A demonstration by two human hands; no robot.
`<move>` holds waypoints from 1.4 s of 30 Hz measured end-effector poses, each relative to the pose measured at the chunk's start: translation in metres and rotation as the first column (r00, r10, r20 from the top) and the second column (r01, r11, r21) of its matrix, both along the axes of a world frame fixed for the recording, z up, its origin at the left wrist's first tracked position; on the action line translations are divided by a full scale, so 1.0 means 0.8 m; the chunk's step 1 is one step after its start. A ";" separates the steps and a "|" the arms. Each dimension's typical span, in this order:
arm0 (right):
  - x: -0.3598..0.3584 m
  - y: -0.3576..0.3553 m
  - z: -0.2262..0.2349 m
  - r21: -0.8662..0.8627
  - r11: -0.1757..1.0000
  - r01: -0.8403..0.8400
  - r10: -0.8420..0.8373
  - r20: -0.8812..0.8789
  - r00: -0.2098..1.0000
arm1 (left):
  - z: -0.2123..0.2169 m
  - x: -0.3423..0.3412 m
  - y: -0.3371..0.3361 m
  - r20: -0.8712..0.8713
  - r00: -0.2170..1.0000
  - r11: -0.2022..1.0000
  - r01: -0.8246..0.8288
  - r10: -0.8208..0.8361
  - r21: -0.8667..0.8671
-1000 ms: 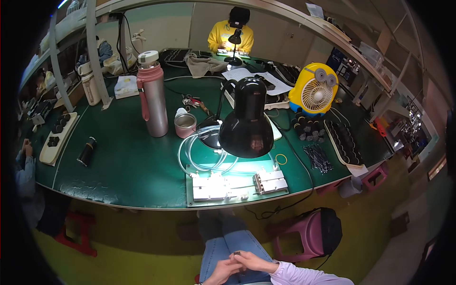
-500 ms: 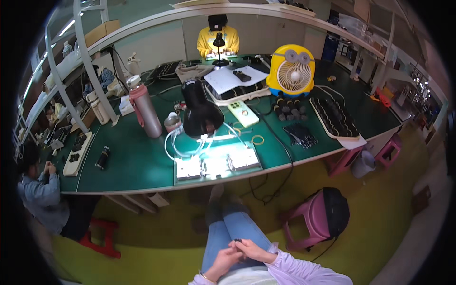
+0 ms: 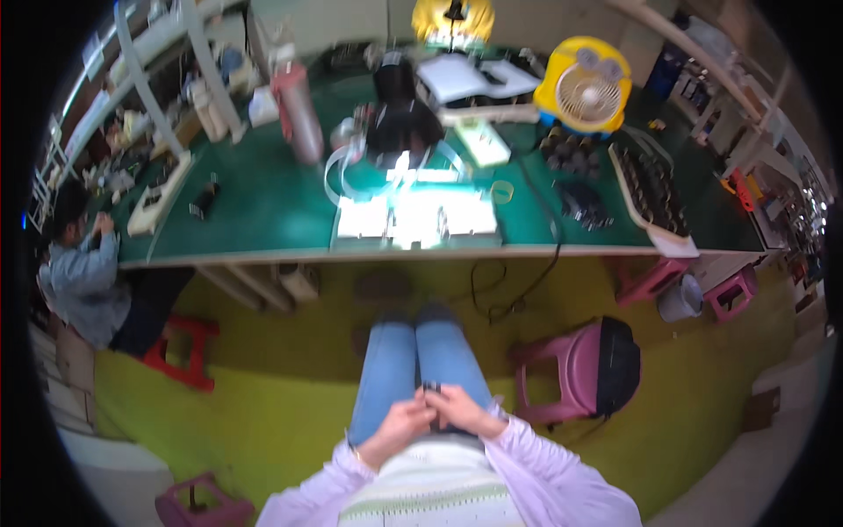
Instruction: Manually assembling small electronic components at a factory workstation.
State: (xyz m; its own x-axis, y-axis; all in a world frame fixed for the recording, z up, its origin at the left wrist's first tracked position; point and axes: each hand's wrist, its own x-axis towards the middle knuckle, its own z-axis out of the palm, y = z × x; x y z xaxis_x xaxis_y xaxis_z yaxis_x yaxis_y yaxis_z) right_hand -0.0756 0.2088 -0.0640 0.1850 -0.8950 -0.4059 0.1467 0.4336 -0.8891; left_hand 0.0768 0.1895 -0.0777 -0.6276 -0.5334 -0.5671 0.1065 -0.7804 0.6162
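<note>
Above my lap, my left hand [image 3: 400, 427] and my right hand [image 3: 461, 409] meet with their fingers curled together. A small black piece [image 3: 430, 386] pokes out between the fingertips; most of it is hidden and its kind is unclear. Both hands seem to close on it. Beyond my knees, at the green table's front edge, lies a metal fixture plate [image 3: 351, 230] with clear tubes, brightly lit by a black desk lamp [image 3: 402, 132].
On the table [image 3: 255, 215] are a pink-grey bottle [image 3: 303, 123], a phone [image 3: 482, 142], a yellow fan [image 3: 587, 88] and a tray of black parts [image 3: 650, 189]. A pink stool with a black bag [image 3: 620, 367] stands at right. Co-workers sit at left [image 3: 79, 285] and across [image 3: 453, 19].
My view has tilted down and back, so the table sits higher and more of my lap and sleeves shows. My hands remain together around the small black piece.
</note>
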 end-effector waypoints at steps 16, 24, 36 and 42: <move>-0.004 -0.067 0.025 -0.333 0.737 -0.588 0.386 -0.506 0.771 | 0.011 0.010 0.001 0.020 0.979 0.964 0.204 -0.204 -0.168; -0.006 -0.036 0.013 -0.395 0.875 -0.280 0.061 -0.484 0.873 | 0.022 0.003 -0.009 0.072 0.973 0.959 0.229 -0.219 -0.170; -0.051 -0.145 0.045 -0.396 0.893 0.214 -0.342 -0.288 0.895 | 0.035 -0.070 -0.140 -0.240 0.956 0.984 -0.175 0.169 -0.008; -0.050 -0.169 0.058 -0.265 0.897 0.354 -0.397 -0.134 0.908 | 0.022 -0.085 -0.161 -0.372 0.892 0.966 -0.248 0.255 0.069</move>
State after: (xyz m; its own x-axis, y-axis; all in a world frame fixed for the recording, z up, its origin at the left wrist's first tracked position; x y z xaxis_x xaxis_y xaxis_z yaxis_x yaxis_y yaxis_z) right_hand -0.1155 0.0738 -0.0173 -0.2401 -0.9547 -0.1756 0.0867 0.1591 -0.9834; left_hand 0.0088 0.0608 -0.0599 -0.6418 -0.6931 -0.3284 0.5208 -0.7081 0.4767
